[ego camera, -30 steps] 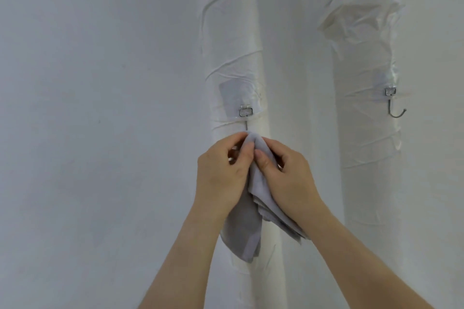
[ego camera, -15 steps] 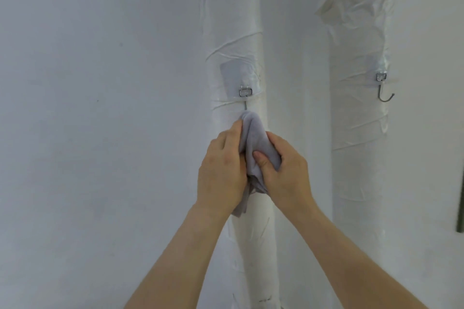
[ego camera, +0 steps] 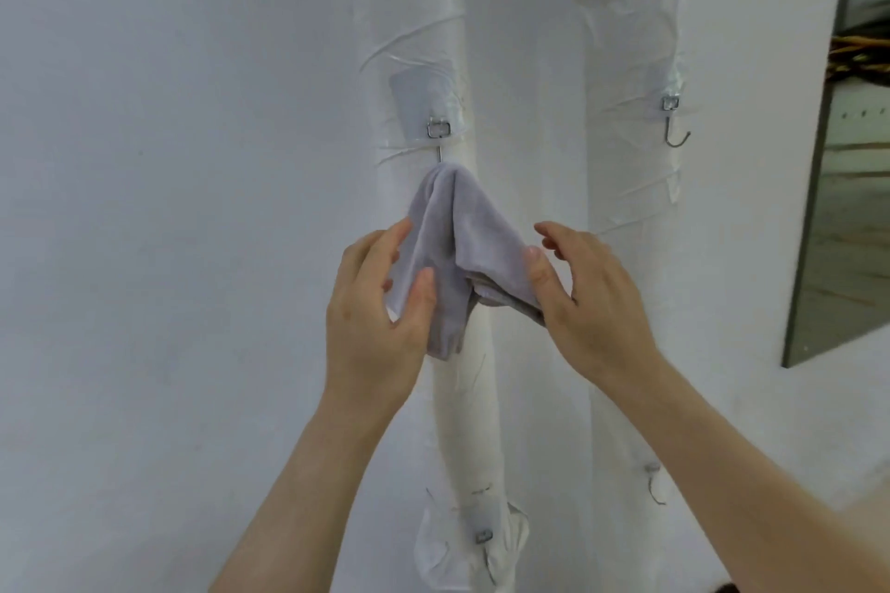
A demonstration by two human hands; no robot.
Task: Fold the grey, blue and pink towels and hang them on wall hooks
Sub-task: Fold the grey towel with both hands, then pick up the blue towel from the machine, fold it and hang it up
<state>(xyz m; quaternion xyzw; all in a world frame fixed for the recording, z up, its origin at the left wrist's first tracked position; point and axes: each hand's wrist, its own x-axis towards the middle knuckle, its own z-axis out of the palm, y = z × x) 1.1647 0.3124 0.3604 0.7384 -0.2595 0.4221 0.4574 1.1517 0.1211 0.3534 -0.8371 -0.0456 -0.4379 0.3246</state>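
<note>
as grey towel hangs on hook, left hand, right hand pinch its sides

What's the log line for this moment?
grey towel: draped on left hook | left hand: pinches left flap | right hand: pinches right flap | right hook: bare

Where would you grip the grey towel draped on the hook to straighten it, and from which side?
I'd pinch the lower part of each flap, one from the left, one from the right. The grey towel peaks at the hook and splays in two flaps, so the flaps are its loose parts.
</note>
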